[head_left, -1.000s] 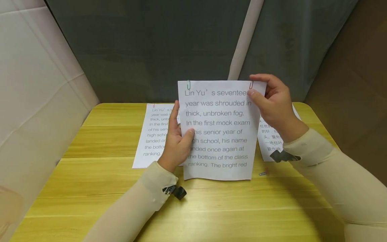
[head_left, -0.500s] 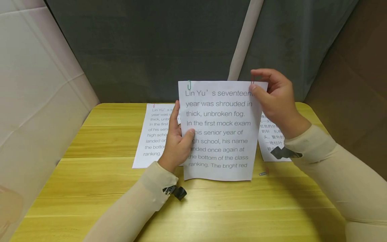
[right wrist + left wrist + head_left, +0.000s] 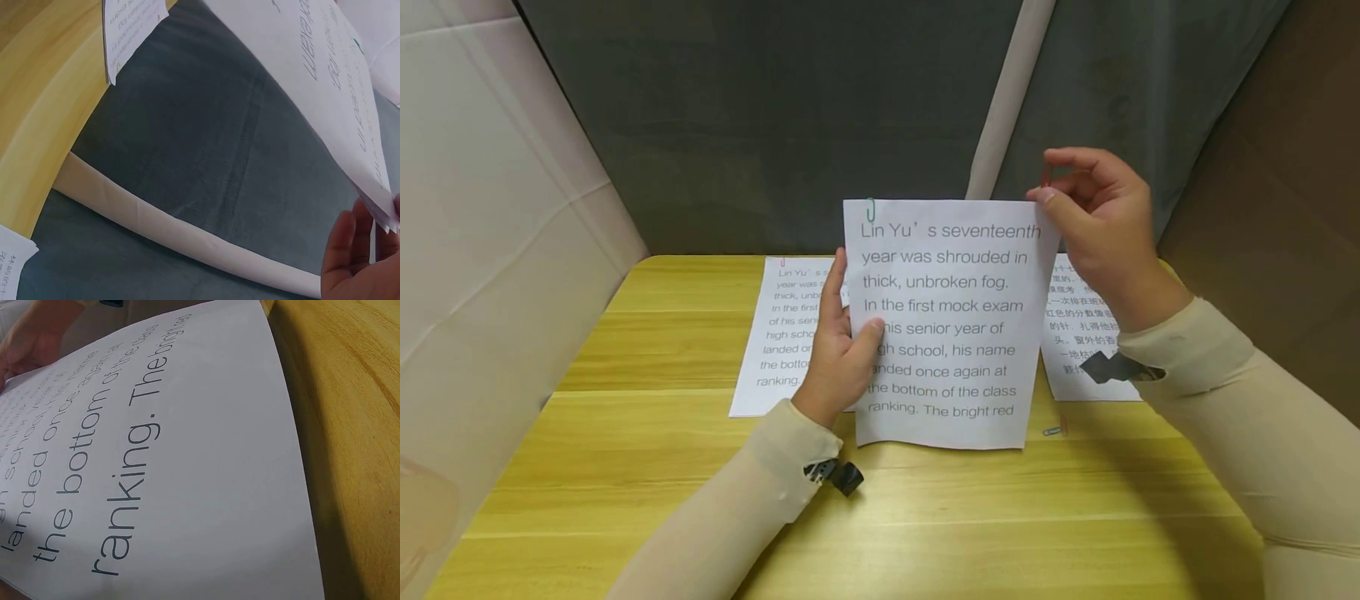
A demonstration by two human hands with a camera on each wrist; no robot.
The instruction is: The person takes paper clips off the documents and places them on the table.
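head view, right fingers (image 3: 1060, 196) pinching red clip (image 3: 1046, 175)

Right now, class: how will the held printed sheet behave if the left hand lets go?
Probably floppy: the printed sheet is thin and bows in the left wrist view. Likely light, since the left hand props it by one edge. The green clip should stay on.

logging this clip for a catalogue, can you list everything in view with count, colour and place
held sheet: 1, white with black English print, upright over the table middle
green paper clip: 1, green, on the held sheet's top left edge
red paper clip: 1, red, above the sheet's top right corner
left sheet: 1, white, flat on the table, a red clip at its top
right sheet: 1, white with Chinese print, flat on the table
loose clips: count unclear, by the held sheet's lower right corner
table: 1, yellow wood
curtain: 1, dark grey, behind
left hand: grips the held sheet's left edge
right hand: pinches the red paper clip
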